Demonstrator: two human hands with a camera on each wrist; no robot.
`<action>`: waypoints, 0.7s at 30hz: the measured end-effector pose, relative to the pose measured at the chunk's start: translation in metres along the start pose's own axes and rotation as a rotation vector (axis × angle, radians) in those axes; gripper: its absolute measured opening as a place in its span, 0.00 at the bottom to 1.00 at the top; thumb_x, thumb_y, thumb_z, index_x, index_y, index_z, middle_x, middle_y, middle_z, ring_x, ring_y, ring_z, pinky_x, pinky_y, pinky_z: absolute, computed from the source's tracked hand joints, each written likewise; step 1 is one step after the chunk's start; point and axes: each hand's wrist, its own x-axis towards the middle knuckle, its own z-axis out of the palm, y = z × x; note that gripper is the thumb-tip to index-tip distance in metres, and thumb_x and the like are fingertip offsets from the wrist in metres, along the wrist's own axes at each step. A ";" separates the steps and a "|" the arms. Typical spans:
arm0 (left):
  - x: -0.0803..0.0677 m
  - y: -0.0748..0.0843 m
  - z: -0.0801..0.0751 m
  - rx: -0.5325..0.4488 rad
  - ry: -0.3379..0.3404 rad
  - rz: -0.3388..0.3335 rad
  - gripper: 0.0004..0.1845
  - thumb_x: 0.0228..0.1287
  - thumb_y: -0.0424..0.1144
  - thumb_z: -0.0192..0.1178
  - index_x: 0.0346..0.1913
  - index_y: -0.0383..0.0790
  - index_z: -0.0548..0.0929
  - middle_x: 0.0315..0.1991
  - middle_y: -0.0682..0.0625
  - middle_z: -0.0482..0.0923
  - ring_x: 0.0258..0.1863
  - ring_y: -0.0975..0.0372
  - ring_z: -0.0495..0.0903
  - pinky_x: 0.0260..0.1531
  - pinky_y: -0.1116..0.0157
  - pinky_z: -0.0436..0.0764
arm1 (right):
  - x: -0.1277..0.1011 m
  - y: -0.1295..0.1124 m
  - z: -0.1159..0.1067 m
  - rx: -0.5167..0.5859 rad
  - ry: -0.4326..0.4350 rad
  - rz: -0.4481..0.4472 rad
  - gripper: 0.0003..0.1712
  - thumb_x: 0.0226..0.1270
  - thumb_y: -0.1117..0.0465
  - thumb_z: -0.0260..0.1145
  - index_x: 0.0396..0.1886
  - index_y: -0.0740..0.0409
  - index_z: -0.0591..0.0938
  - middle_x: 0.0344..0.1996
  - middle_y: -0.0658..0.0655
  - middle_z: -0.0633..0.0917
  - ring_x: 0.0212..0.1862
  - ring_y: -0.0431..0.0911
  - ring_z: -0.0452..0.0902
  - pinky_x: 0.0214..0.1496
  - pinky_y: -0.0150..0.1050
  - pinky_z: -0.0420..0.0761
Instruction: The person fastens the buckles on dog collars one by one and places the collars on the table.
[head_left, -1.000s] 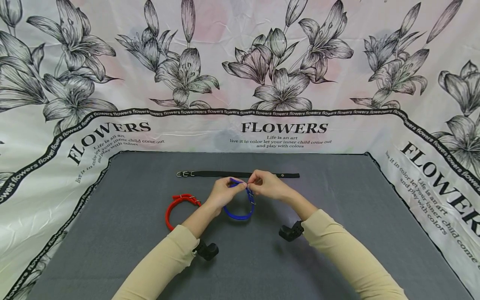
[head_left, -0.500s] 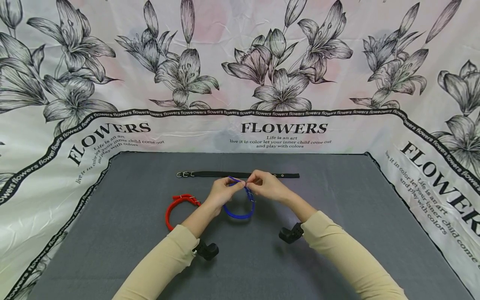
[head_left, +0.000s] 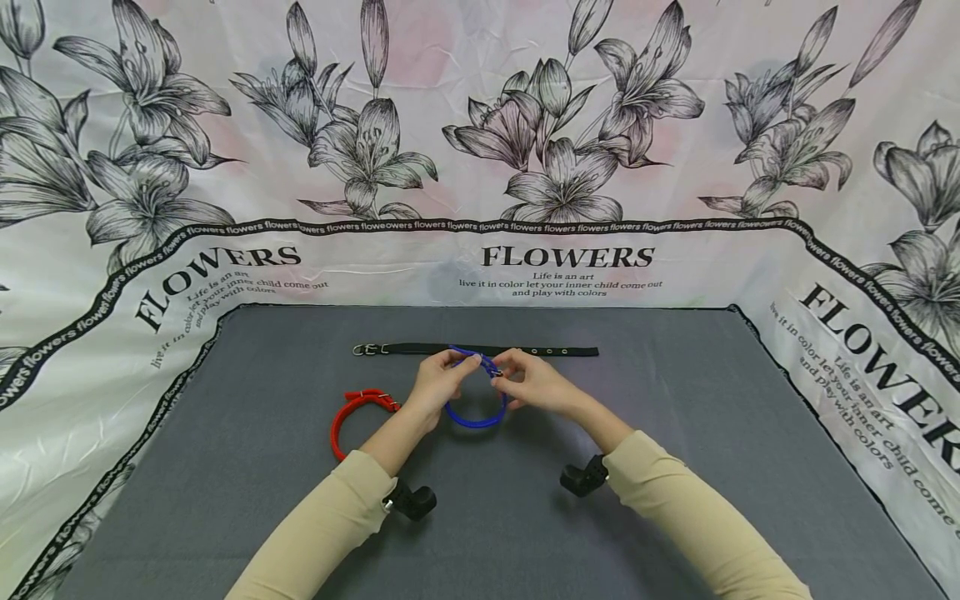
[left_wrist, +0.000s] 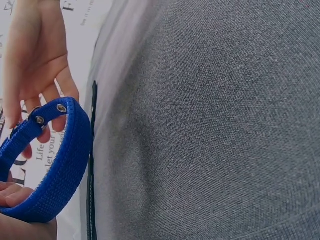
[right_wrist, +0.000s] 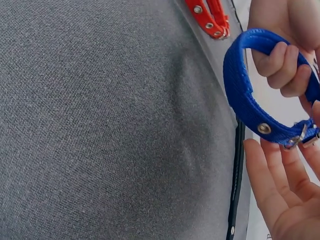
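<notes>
Two hands on blue collar

A black collar lies straight beyond a looped red collar on grey cloth.

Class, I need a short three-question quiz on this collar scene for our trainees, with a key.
1. True or false: the black collar lies out straight on the grey mat.
2. Which collar do the left hand and right hand hold? A red, B blue, C black.
3. Fill in: the red collar lies on the person's ____ side.

Key: 1 true. 2 B, the blue collar. 3 left.
</notes>
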 end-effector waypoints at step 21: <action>-0.003 0.000 -0.022 0.252 -0.095 0.092 0.23 0.59 0.42 0.62 0.56 0.41 0.70 0.40 0.46 0.84 0.36 0.55 0.84 0.42 0.58 0.79 | -0.001 0.001 -0.003 -0.112 0.090 -0.024 0.19 0.63 0.59 0.63 0.53 0.57 0.75 0.39 0.59 0.78 0.40 0.56 0.80 0.35 0.47 0.82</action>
